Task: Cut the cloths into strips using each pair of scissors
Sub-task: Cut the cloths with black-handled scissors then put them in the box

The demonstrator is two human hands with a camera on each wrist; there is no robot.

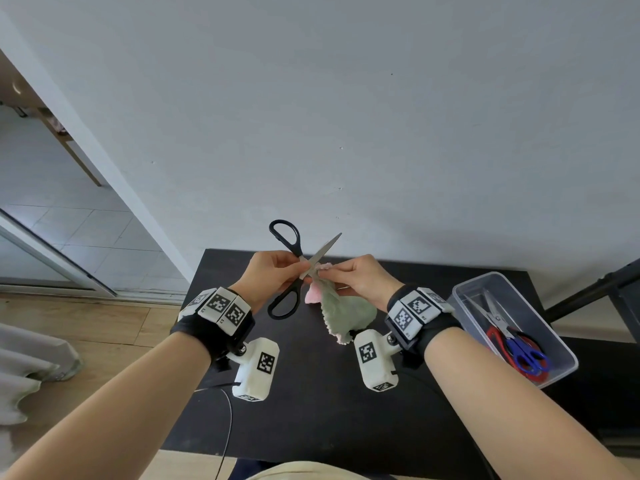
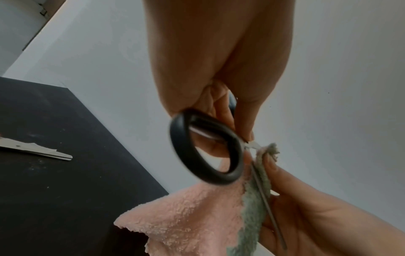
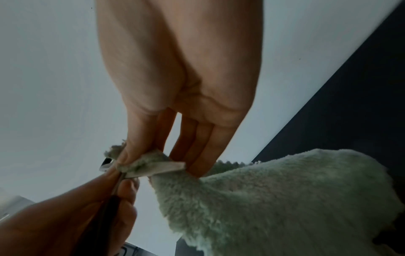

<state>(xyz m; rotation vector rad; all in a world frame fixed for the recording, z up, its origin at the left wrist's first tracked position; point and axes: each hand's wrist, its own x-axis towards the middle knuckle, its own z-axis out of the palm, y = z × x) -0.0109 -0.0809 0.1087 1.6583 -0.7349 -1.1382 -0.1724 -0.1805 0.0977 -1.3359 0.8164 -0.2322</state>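
Black rectangular tabletop (image 1: 311, 410) stands against a pale grey wall (image 1: 381, 98). At its right edge sits a clear plastic rectangular bin (image 1: 464, 289) holding two more pairs of scissors, one red-handled (image 1: 493, 336) and one blue-handled (image 1: 526, 353), lying crossed. In the left wrist view a flat metal blade-like piece (image 2: 35, 149) lies on the table, well apart from the hands.

Large black-handled scissors with steel blades (image 1: 294, 251) are held above the table, spread wide open in an X. The left hand (image 1: 268, 275) pinches them at the pivot, thumb and fingers curled around the crossing; both handle loops are empty. The fluffy cloth, pale green on one face and pink on the other (image 1: 343, 311), hangs from the right hand (image 1: 360, 278), whose thumb and forefinger pinch its top edge just beside the blade. The lower cloth drapes toward the tabletop; contact cannot be told.
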